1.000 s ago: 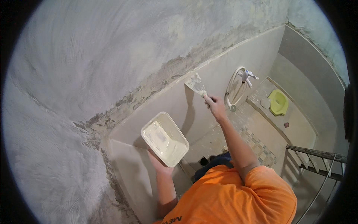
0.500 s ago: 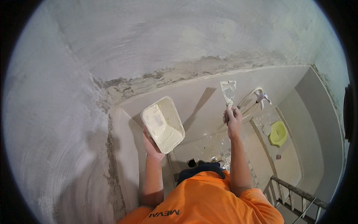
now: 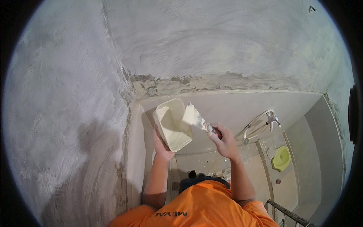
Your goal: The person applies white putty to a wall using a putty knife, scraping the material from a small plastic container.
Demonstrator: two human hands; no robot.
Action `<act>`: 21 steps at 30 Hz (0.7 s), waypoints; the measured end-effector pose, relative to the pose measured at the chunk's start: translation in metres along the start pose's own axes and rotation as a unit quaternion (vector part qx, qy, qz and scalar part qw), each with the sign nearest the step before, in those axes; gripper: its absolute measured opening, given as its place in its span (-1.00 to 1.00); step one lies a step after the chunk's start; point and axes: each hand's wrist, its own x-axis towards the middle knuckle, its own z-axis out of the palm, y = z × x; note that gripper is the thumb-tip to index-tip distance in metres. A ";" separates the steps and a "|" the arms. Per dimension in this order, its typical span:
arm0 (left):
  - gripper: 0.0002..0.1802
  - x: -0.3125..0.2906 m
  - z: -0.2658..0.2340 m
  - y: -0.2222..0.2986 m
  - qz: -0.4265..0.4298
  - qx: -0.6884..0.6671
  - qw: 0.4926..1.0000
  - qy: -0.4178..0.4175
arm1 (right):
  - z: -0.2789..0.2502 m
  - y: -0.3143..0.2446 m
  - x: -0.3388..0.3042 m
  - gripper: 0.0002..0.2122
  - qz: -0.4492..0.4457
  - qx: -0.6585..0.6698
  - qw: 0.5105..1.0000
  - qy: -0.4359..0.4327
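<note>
A cream-coloured rectangular tub point(image 3: 165, 143) with pale putty point(image 3: 172, 128) inside rests tilted in my left hand point(image 3: 163, 150), which grips it from beneath and along its left side. Wrapped round the dark and red handle of a putty knife point(image 3: 199, 122) is my right hand point(image 3: 225, 143). The knife points up and left, its blade coated in pale putty and close to the tub's right rim. Whether blade and rim touch I cannot tell.
Grey plastered walls point(image 3: 211, 45) meet in a corner at left, with a rough unfinished band point(image 3: 211, 81) above smooth light panels. At right are a tap with a hose point(image 3: 272, 119) and a yellow-green basin point(image 3: 281, 159) lower down. A ladder point(image 3: 289, 213) stands at lower right.
My right hand has brought the putty knife left and down, tilting its blade toward the tub. The blade now carries a thicker load of putty. The view has shifted slightly.
</note>
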 end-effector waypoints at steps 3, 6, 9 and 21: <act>-0.24 -0.006 0.011 -0.006 0.011 -0.002 1.000 -0.005 | 0.023 -0.007 -0.008 -0.75 -0.033 -0.033 0.999 0.007; -0.20 -0.013 0.026 -0.012 0.077 -0.008 0.997 -0.017 | 0.040 -0.009 -0.028 -0.75 -0.012 -0.051 0.999 0.007; -0.21 -0.019 0.043 -0.006 0.100 -0.022 0.995 0.015 | 0.048 -0.006 -0.048 -0.73 0.012 -0.062 0.998 -0.031; -0.24 -0.003 0.029 0.012 0.170 -0.033 0.983 -0.054 | -0.011 0.048 -0.064 -0.74 0.033 -0.078 0.996 -0.023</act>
